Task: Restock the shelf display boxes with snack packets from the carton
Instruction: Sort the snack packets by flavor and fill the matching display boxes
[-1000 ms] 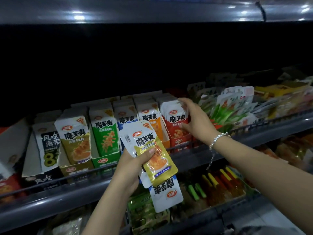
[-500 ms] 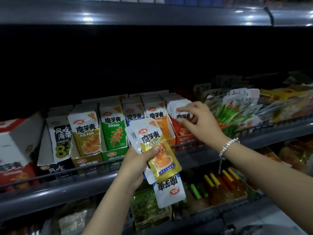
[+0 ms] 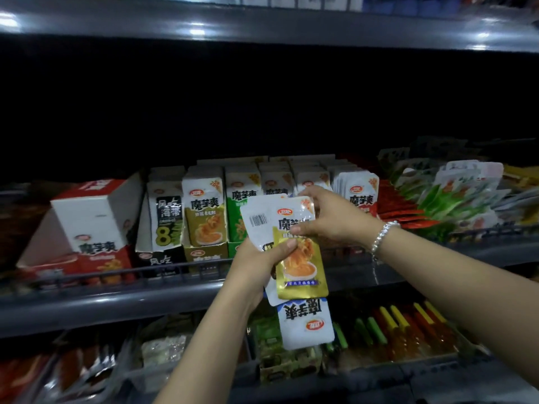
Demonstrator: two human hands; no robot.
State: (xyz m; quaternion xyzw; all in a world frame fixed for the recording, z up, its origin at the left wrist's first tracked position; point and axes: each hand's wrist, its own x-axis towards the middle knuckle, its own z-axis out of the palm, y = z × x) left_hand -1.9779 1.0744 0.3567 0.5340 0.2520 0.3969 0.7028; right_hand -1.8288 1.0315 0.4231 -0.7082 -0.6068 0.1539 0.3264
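In the head view, the left hand (image 3: 256, 263) clutched a fanned bunch of white and gold foil snack packets (image 3: 294, 252) in front of the grey metal shelf (image 3: 116, 304), thumb pressed across them, likely to keep stock handy. The right hand (image 3: 329, 217) pinched the top gold packet's upper edge, apparently to peel it off for the olive cardboard display box (image 3: 205, 253) just left; no carton was visible.

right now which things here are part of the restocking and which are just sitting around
In the job:
- snack packets, fanned in the left hand
- right hand, its grip on the top packet
- yellow display box
- green display box

Just sitting there:
- tilted red and white box
- loose green packets
- lower shelf sticks
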